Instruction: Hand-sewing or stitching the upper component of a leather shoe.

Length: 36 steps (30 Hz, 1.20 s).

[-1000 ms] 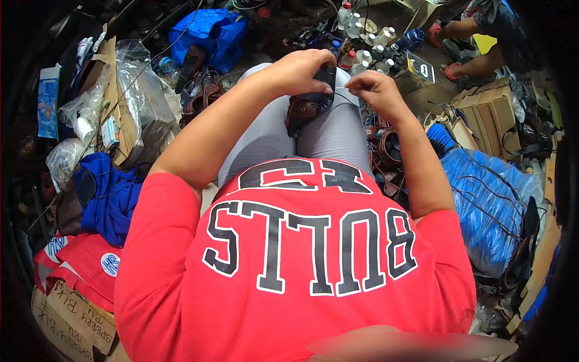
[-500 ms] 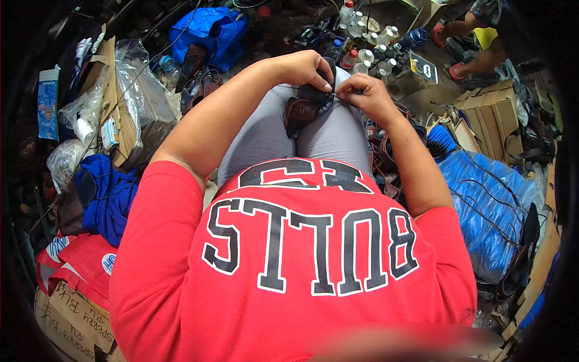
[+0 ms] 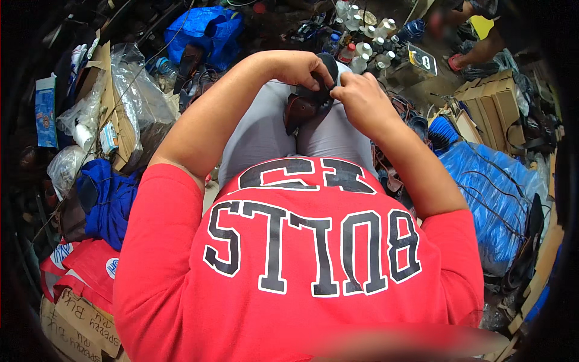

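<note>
A dark brown leather shoe with a black sole rests between my grey-trousered thighs. My left hand is closed around the upper part of the shoe, its fingers bent over the black edge. Close beside that edge, on the right, my right hand is closed with the thumb and fingers pinched together. Whatever sits in the pinch is too small to make out. The back of the right hand hides most of its own fingers.
Plastic bottles stand beyond my knees. Cardboard and a blue plastic-wrapped bundle lie at right. A blue bag sits far left, clear plastic nearer. Another person's leg shows at far right.
My right hand has turned so its back faces up, and its elbow has swung outward. The left hand stays on the shoe, which has shifted only slightly.
</note>
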Each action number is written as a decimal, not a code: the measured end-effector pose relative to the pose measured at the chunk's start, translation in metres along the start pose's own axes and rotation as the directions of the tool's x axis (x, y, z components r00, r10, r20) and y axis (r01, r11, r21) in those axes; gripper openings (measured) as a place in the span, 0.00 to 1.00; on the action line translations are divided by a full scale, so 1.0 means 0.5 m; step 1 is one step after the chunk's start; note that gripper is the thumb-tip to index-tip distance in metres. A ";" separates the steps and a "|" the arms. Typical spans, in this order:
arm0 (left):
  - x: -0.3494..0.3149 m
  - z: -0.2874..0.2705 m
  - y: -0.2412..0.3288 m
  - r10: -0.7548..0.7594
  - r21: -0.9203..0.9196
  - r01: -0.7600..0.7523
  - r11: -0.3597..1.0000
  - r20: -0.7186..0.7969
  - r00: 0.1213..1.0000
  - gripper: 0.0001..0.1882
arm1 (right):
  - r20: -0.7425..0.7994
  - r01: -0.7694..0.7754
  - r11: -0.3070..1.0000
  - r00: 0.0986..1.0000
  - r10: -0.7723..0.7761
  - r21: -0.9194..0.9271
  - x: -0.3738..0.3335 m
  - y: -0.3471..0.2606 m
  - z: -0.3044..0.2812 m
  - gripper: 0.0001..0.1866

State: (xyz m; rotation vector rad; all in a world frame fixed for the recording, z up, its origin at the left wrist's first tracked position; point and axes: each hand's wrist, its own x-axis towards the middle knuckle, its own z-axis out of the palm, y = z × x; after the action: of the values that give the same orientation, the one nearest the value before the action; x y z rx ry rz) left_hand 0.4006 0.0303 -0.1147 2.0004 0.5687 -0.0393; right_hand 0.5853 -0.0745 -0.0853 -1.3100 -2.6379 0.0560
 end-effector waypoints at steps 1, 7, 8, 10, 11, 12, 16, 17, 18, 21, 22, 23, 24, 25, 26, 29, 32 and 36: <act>0.004 -0.006 0.004 -0.001 0.095 0.003 0.996 -0.024 1.000 0.17 | 0.004 0.023 1.000 1.000 -0.023 -0.011 0.011 -0.002 0.000 0.07; 0.004 0.035 0.000 0.075 0.330 0.140 0.934 -0.562 0.824 0.23 | 0.188 -0.292 0.807 0.956 0.226 0.513 0.027 0.048 0.050 0.06; -0.015 0.053 -0.008 0.106 0.339 0.171 0.925 -0.663 0.741 0.23 | 0.338 -0.451 0.554 0.892 0.300 0.700 0.024 0.062 0.060 0.08; -0.070 0.072 -0.011 -0.005 0.274 0.256 0.927 -0.674 0.739 0.21 | 0.391 -0.468 0.260 0.871 0.298 0.845 0.006 0.091 0.075 0.12; -0.111 0.072 -0.012 -0.147 0.208 0.317 0.925 -0.573 0.806 0.20 | 0.360 -0.430 0.195 0.879 0.311 0.882 -0.003 0.097 0.073 0.12; -0.150 0.070 -0.017 -0.133 0.206 0.271 0.940 -0.510 0.850 0.16 | 0.333 -0.392 0.128 0.883 0.332 0.911 -0.017 0.098 0.071 0.12; -0.289 0.019 -0.047 -0.529 -0.092 0.543 0.834 -0.413 0.741 0.14 | 0.118 -0.196 0.692 0.980 0.158 0.695 -0.041 0.080 0.077 0.09; -0.304 0.010 -0.063 -0.523 -0.191 0.499 0.845 -0.490 0.698 0.15 | 0.043 -0.182 0.699 0.976 0.211 0.691 -0.039 0.090 0.092 0.08; -0.307 0.001 -0.074 -0.516 -0.280 0.438 0.854 -0.560 0.648 0.16 | -0.035 -0.171 0.709 0.963 0.267 0.684 -0.040 0.105 0.111 0.08; -0.230 0.012 -0.028 -0.477 -0.734 -0.401 0.548 -0.669 0.570 0.20 | 0.070 -0.065 -0.037 0.647 0.759 0.997 -0.019 0.148 0.167 0.12; -0.188 0.018 0.015 -0.475 -0.735 -0.411 0.540 -0.669 0.572 0.20 | 0.211 0.181 -0.363 0.553 0.806 0.914 -0.019 0.161 0.174 0.14; -0.169 0.018 0.056 -0.545 -0.757 -0.620 0.205 -0.614 0.570 0.20 | 0.363 0.242 -0.510 0.466 0.807 0.825 0.014 0.118 0.129 0.20; -0.161 0.017 0.079 -0.578 -0.649 -0.744 -0.157 -0.551 0.602 0.21 | 0.360 0.234 -0.507 0.470 0.806 0.830 0.006 0.117 0.127 0.20; -0.156 0.015 0.040 -0.578 -0.643 -0.749 -0.163 -0.553 0.601 0.21 | 0.361 0.309 -0.711 0.694 0.623 0.632 -0.006 0.122 0.129 0.22; -0.159 0.008 -0.036 -0.325 -0.715 -0.686 -0.136 -0.621 0.713 0.22 | 0.272 0.281 -0.878 0.875 0.400 0.387 -0.011 0.123 0.124 0.24; -0.184 0.014 -0.135 -0.459 -0.814 -0.580 -0.034 -0.503 0.732 0.24 | 0.351 0.110 -0.782 0.849 0.395 0.614 -0.087 0.124 0.127 0.26; -0.163 -0.002 -0.138 -0.554 -0.849 -0.519 0.098 -0.479 0.680 0.23 | 0.271 0.080 -0.793 0.915 0.298 0.603 -0.116 0.157 0.161 0.25; -0.292 -0.053 -0.175 -0.605 -0.577 0.185 0.795 -0.743 0.285 0.18 | 0.673 -0.670 -0.179 0.614 0.412 0.720 -0.178 0.225 0.133 0.24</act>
State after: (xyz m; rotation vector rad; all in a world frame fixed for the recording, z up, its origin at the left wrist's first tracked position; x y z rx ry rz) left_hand 0.2298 0.0309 -0.1359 1.2407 1.6803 0.8842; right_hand 0.7133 -0.0730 -0.1780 -1.6284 -1.0164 1.8199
